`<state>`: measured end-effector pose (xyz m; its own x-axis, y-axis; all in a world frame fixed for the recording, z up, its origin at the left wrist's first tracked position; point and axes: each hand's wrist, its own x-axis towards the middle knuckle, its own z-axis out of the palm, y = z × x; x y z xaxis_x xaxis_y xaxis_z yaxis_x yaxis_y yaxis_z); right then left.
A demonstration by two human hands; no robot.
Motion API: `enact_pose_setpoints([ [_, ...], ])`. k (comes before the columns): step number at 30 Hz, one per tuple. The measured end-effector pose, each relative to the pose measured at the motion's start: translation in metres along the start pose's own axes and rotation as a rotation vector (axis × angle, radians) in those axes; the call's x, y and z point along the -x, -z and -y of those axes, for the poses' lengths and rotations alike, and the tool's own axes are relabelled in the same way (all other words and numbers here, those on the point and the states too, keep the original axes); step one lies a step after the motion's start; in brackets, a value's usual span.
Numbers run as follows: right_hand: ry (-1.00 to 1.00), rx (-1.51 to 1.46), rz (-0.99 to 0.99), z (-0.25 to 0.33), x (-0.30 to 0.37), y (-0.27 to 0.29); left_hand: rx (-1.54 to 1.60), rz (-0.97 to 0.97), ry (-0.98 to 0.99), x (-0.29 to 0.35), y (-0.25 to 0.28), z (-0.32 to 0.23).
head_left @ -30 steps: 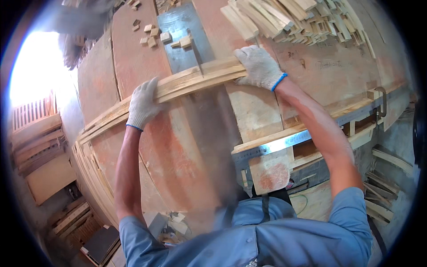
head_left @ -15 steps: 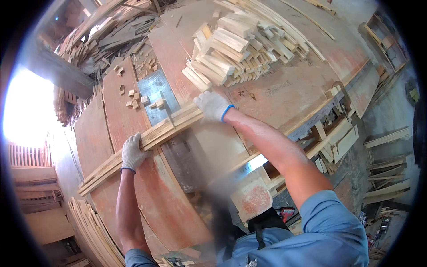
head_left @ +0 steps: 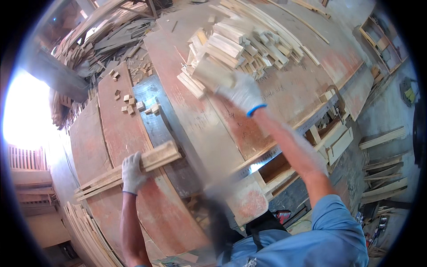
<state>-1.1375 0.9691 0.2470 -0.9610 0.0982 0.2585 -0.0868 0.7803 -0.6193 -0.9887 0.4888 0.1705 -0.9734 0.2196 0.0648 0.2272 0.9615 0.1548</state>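
In a pale glove, my left hand [head_left: 133, 173] is closed over a bundle of long wooden strips [head_left: 160, 155], which lies across the reddish boards of the work table [head_left: 151, 204]. The strips' squared ends stop beside a grey metal plate [head_left: 153, 91] with a dark, narrow blade-like piece [head_left: 165, 119] on it. My gloved right hand [head_left: 244, 94], blurred by motion, grips short wooden pieces [head_left: 212, 73] at the near edge of a pile of cut wooden pieces [head_left: 227, 48]. Its fingers are partly hidden.
Small wood offcuts [head_left: 129, 108] lie around the metal plate. A long metal ruler [head_left: 267, 160] runs along the table edge, with a clamp [head_left: 338, 100] at its far end. Scrap wood [head_left: 120, 38] is heaped at the far left; more strips [head_left: 84, 227] stand at the near left.
My right hand has moved away to the right and far side, carrying short pieces to the pile. The strips under my left hand are now shorter, ending near the metal plate.
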Motion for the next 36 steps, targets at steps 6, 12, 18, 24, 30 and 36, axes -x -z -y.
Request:
enact_pose_setpoints([
  [6, -0.045, 0.159, -0.145, -0.01, -0.141, 0.107, 0.038, 0.084, -0.01, 0.018, -0.003, -0.038],
  [12, 0.456, -0.033, 0.197, 0.013, -0.007, 0.052, 0.114, 0.11, 0.055, 0.039, 0.001, -0.105],
  [18, 0.57, 0.112, 0.794, 0.023, 0.137, -0.014, 0.152, 0.11, 0.033, 0.029, -0.016, -0.154],
  [24, 0.499, 0.219, 0.785, 0.009, 0.159, -0.053, 0.08, 0.113, -0.024, 0.032, -0.018, -0.15],
  [30, 0.582, 0.124, 0.64, -0.024, 0.168, -0.065, -0.083, 0.183, 0.001, 0.064, 0.019, -0.092],
  [36, 0.526, -0.047, 0.522, -0.022, 0.176, -0.063, 0.051, 0.302, 0.116, 0.084, 0.012, -0.037],
])
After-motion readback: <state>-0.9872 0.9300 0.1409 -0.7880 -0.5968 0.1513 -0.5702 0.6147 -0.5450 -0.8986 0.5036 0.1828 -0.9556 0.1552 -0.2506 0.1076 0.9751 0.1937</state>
